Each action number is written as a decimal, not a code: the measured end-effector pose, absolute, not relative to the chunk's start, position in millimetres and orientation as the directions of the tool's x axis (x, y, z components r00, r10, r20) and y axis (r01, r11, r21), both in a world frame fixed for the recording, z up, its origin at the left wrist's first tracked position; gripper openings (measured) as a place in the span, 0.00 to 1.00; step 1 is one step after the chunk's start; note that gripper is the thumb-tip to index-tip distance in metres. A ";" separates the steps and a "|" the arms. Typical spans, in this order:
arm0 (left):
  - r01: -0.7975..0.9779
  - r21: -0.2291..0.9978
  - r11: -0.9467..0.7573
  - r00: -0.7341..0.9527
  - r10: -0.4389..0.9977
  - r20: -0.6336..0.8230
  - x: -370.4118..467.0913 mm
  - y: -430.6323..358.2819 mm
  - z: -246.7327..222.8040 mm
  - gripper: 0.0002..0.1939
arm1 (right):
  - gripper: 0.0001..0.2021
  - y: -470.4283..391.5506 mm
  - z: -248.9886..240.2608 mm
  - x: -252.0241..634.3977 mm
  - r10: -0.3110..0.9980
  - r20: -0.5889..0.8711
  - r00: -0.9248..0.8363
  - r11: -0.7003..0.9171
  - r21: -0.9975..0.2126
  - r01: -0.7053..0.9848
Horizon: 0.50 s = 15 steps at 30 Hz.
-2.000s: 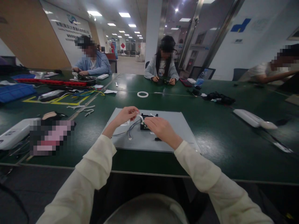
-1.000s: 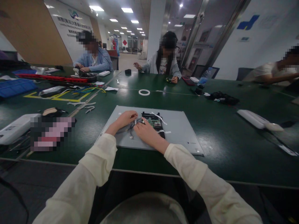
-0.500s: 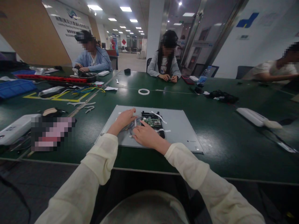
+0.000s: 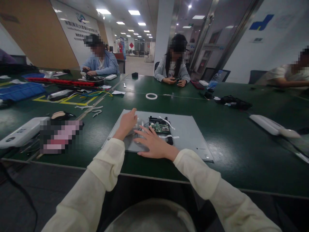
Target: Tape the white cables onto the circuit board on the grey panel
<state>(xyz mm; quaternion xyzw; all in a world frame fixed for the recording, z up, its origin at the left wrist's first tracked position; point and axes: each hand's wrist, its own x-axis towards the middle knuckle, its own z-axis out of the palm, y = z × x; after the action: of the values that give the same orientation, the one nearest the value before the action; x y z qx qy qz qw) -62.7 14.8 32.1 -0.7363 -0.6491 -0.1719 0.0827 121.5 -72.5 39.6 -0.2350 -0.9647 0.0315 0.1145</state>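
Observation:
A flat grey panel [image 4: 188,132] lies on the green table in front of me. On its middle sits a black frame with a green circuit board [image 4: 161,127], with white tape strips [image 4: 166,122] across it. My right hand [image 4: 154,141] is spread over the cables [image 4: 138,132] left of the board, fingers apart. At the panel's upper left is my left hand [image 4: 127,124], its fingers closed together; what they pinch, if anything, is too small to make out.
A white tape ring [image 4: 151,96] lies beyond the panel. At left are a white device [image 4: 23,132], a blue tray [image 4: 21,91] and cables; at right, another white device [image 4: 265,125]. Two people sit across the table, and another sits at the far right.
My left hand has moved up and away from the cables. My right hand has opened, its fingers spreading beside the board. The whole view has shifted slightly.

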 end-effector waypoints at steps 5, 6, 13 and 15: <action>0.983 0.106 -0.151 0.095 0.908 0.407 -57.6 7.2 39.9 0.14 | 0.25 -65.3 39.1 121.3 0.510 0.174 -0.842 0.860 -0.112 0.498; 0.982 0.111 -0.152 0.094 0.908 0.409 -56.8 5.9 41.2 0.14 | 0.24 -61.4 38.1 122.1 0.530 0.178 -0.829 0.848 -0.109 0.519; 0.976 0.150 -0.159 0.077 0.893 0.444 -56.2 1.9 43.8 0.14 | 0.23 -20.5 28.7 146.2 0.735 0.211 -0.644 0.671 -0.095 0.735; 0.973 0.159 -0.167 0.081 0.894 0.441 -55.5 1.7 42.0 0.13 | 0.24 -9.2 26.3 158.0 0.791 0.217 -0.573 0.600 -0.084 0.796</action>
<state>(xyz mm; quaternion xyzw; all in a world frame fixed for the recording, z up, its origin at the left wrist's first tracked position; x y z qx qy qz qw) -55.5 1.7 42.0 -0.7301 -0.6394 -0.2247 0.0880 158.0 -9.2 26.3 -0.4473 -0.8867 -0.0114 0.1166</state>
